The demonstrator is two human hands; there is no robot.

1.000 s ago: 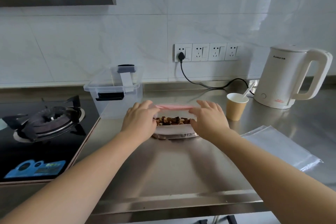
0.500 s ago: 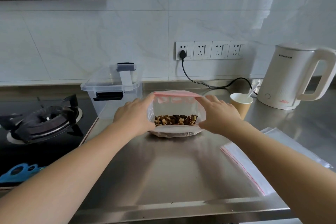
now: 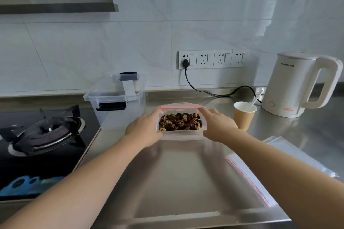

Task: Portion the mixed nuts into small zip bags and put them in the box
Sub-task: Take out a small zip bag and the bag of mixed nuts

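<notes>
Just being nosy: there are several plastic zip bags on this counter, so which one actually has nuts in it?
The zip bag held between the left hand and right hand, mid-counter. Brown mixed nuts show through it; the bags lying at right are flat and empty.

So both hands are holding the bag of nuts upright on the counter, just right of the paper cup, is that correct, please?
Not quite: the head view shows the bag of nuts, held by the left hand and right hand, left of the paper cup, not right.

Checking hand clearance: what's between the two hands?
Head view: only the zip bag of nuts, left hand and right hand gripping its sides.
</notes>
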